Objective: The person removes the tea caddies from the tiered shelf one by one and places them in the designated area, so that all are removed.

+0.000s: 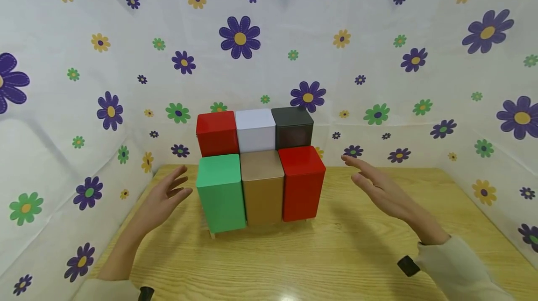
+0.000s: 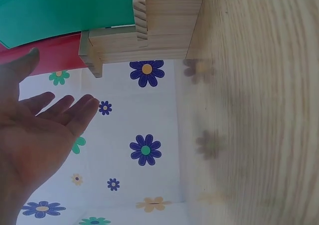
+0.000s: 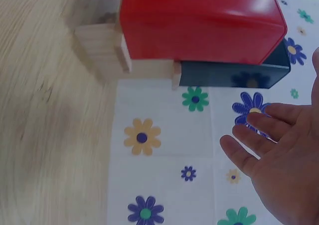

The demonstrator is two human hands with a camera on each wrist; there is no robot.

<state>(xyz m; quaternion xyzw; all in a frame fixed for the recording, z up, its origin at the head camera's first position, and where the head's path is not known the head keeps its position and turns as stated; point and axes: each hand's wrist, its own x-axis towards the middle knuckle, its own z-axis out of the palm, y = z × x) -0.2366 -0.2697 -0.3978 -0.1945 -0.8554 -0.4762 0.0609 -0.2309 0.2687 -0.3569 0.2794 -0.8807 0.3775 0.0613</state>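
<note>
Two rows of rectangular tins stand on a stepped wooden rack (image 2: pixel 169 20). In front are a green tin (image 1: pixel 222 198), a gold-brown tin (image 1: pixel 264 198) and a red tin (image 1: pixel 303 189); behind them, raised higher, come another red tin (image 1: pixel 216 132), a white tin (image 1: pixel 255 130) and a black tin (image 1: pixel 293 128). My left hand (image 1: pixel 161 203) hovers just left of the green tin, fingers loosely bent, touching nothing. To the right of the front red tin, my right hand (image 1: pixel 384 193) is held in the air with fingers extended and nothing in it. The tins' lower backs are hidden.
The rack rests on a light wooden table (image 1: pixel 269 263). White flower-printed cloth (image 1: pixel 269 72) encloses the back and both sides. Black straps or devices (image 1: pixel 408 266) sit at the sleeve cuffs.
</note>
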